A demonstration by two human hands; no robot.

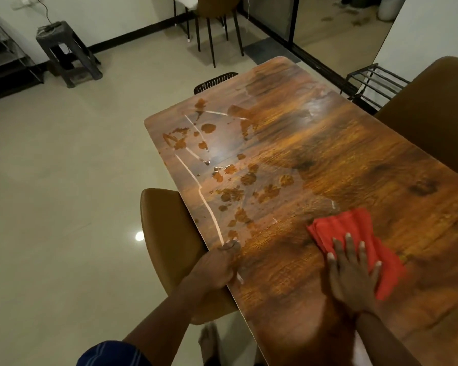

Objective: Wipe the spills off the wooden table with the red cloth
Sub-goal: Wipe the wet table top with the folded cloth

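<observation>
A folded red cloth [354,241] lies on the wooden table [341,159] near its right middle. My right hand [352,270] presses flat on the cloth's near part with fingers spread and straight. My left hand [218,265] grips the table's left edge, thumb on top and fingers curled under the board. Brownish spills [233,191] are scattered in blotches over the left and far part of the table, from near my left thumb up to the far left corner. The wood around the cloth looks dry.
A tan chair [169,233] is tucked at the table's left side and another tan chair [434,114] stands at the right. A dark mesh chair back [214,81] shows at the far end. A grey stool [66,54] and a metal rack [373,85] stand on the tiled floor.
</observation>
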